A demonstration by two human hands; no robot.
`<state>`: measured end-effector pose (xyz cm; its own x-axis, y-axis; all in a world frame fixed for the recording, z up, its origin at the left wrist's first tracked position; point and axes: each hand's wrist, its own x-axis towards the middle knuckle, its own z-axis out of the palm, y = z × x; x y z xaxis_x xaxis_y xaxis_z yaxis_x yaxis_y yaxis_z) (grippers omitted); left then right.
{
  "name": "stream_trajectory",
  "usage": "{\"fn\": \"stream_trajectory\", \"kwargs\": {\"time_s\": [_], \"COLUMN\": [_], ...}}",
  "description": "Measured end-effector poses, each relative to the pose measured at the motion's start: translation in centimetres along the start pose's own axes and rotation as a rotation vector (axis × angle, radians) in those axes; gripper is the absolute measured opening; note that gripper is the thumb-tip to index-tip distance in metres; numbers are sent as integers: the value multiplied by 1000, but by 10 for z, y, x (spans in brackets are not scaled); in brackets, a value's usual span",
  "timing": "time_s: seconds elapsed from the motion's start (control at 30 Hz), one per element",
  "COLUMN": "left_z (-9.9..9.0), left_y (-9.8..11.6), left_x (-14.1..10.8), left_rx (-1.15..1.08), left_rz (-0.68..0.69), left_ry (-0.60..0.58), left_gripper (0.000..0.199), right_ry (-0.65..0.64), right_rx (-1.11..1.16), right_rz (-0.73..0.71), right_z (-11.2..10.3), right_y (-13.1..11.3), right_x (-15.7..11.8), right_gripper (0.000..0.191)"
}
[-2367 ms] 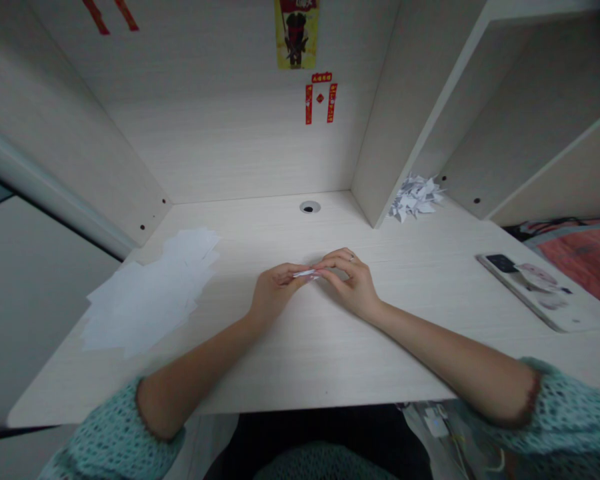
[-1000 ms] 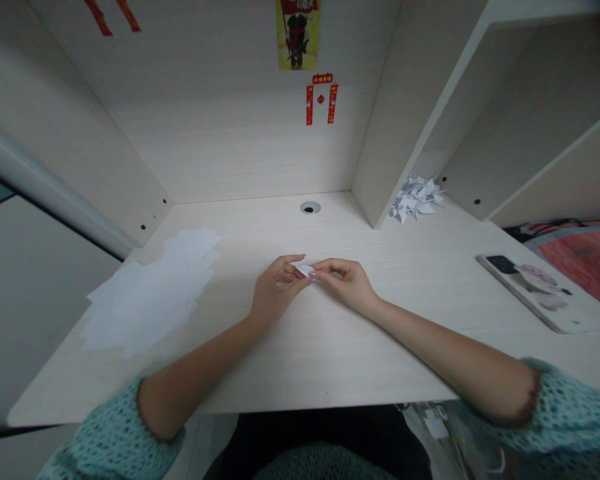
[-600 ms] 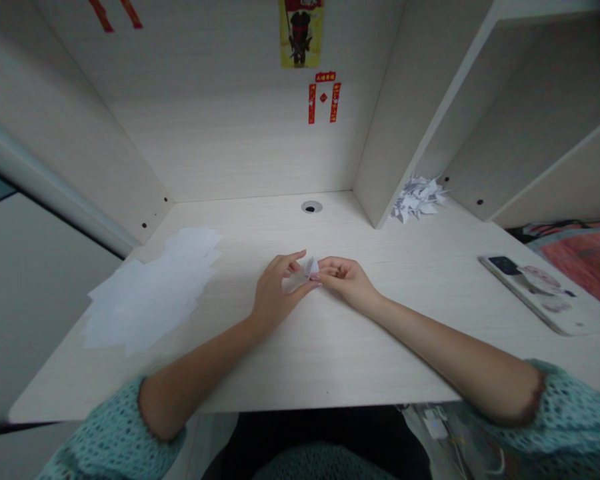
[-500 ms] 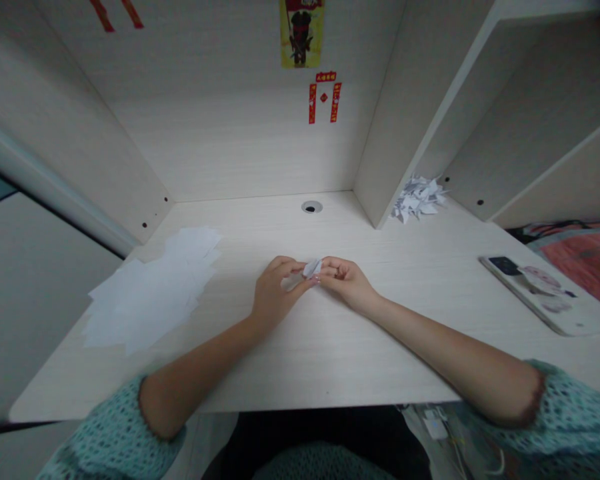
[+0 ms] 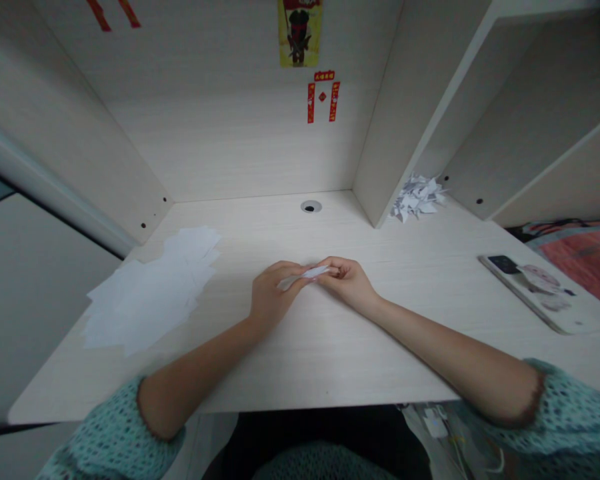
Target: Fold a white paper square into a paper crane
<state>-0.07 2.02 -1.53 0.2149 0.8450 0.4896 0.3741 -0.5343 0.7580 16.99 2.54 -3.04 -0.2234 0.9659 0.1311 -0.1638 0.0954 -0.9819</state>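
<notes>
Between my hands, over the middle of the desk, is a small folded piece of white paper [image 5: 314, 272]. My left hand [image 5: 274, 288] pinches its left side between thumb and fingers. From the right, my right hand [image 5: 347, 280] grips the other side, fingertips close to those of the left. The fingers cover part of the paper, so its full shape is hidden. To the left, white paper sheets [image 5: 150, 293] lie spread in an overlapping layer. A heap of small folded white paper pieces [image 5: 416, 198] sits at the back right, beside the upright panel.
A phone [image 5: 535, 293] lies on the right of the desk [image 5: 300, 360]. Behind it is a red cloth [image 5: 585, 257]. An upright divider panel [image 5: 420, 100] stands at the back right. A round cable hole [image 5: 311, 207] is near the back wall.
The folded paper between my fingers has turned from standing up to lying flatter and longer. My left hand has shifted slightly left and down; my right hand is nearly unmoved.
</notes>
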Motion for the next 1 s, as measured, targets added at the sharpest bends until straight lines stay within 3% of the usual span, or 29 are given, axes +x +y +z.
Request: {"fn": "stream_trajectory", "kwargs": {"time_s": [0.23,0.5,0.63,0.8,0.93,1.0], "left_z": [-2,-2,-1,-2,0,2], "left_y": [3,1,-6,-7,-5,-6], "left_x": [2,6,9,12,11,9], "left_rx": [-25,-139,-315,-407,-562,-610], "left_rz": [-226,-316,-403,-455,-497,-524], "left_ry": [-32,-102,-128,-167,-275,-335], "left_gripper": [16,18,22,57,66,67], "right_ry": [34,25,19,11,-53,-85], "right_rx": [-3,-64,-83,-27,26,4], "right_rz": [7,-14,-50,-101,-109,-106], "right_z": [0,2,1,-1,0,0], "right_y": [6,5,3,3,2,1], "right_x": [0,-3,-2,1,2,2], "right_gripper": [20,20,19,18,30,28]}}
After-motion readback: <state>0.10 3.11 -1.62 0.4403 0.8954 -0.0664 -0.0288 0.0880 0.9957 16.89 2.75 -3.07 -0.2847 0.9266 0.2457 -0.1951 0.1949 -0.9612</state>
